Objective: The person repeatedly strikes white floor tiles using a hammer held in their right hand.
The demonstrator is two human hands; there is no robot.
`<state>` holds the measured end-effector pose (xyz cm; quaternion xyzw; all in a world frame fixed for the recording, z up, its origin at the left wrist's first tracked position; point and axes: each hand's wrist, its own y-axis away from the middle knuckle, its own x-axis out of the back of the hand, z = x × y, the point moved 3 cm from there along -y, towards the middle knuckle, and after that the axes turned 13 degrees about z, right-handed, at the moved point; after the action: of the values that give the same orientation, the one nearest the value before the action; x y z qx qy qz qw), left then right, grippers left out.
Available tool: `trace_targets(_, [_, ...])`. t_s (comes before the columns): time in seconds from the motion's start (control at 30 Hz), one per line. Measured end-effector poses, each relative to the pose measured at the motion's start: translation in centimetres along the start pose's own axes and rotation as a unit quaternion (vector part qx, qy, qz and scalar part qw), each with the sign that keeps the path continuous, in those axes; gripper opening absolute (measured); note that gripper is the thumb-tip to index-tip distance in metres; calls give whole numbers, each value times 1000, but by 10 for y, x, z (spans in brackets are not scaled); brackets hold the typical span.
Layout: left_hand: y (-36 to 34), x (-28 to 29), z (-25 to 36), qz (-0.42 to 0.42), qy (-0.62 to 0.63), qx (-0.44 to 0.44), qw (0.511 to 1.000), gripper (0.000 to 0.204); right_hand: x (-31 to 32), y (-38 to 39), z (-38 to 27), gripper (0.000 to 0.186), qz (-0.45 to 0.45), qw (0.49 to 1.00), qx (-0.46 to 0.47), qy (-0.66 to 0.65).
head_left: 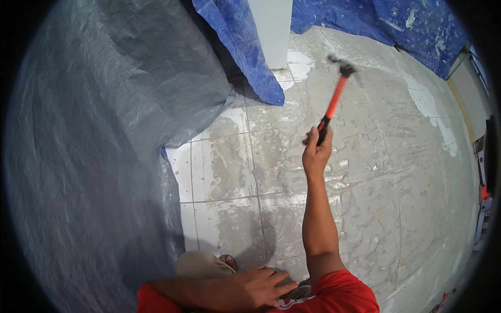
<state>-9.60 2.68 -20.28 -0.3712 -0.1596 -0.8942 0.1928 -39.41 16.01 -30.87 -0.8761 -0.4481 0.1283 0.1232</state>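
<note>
My right hand [317, 147] is closed around the black grip of a claw hammer [335, 99] with a red-orange shaft. The arm reaches out ahead, and the dark hammer head, slightly blurred, points away from me over the floor. Whether the head touches the surface I cannot tell. My left hand [261, 287] lies near my body at the lower edge, fingers spread and nothing in it. Beneath the hammer is a tiled floor [365, 146] coated with rough grey residue, with white tile showing in patches.
A grey plastic tarp [104, 130] covers the left side, its blue underside [235, 41] folded over beside a white pillar [272, 31]. Another blue tarp [386, 23], spattered with white, hangs at the far right. Dark and red items [485, 193] stand along the right edge.
</note>
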Motion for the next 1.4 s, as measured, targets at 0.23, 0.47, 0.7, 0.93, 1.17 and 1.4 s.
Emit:
trace_targets(0.23, [3, 4, 3, -2, -47, 10, 999, 65, -18, 35, 62, 25, 5, 987, 79, 142])
trace_targets(0.47, [10, -1, 10, 54, -10, 3, 999, 64, 33, 145, 175, 24, -217, 857, -461, 75])
trace_targets(0.7, [-5, 9, 19, -26, -3, -11, 1000, 63, 34, 39, 35, 19, -60, 992, -113, -4])
trace_targets(0.93, [2, 13, 17, -31, -36, 43, 998, 62, 25, -23, -61, 25, 114, 972, 122, -166])
trace_targets(1.17, [-10, 25, 25, -17, -54, -31, 998, 61, 121, 93, 262, 25, -103, 908, -96, 395])
trace_targets(1.4, [-2, 17, 24, 23, -21, -2, 1000, 62, 86, 71, 130, 32, 27, 934, -347, 83])
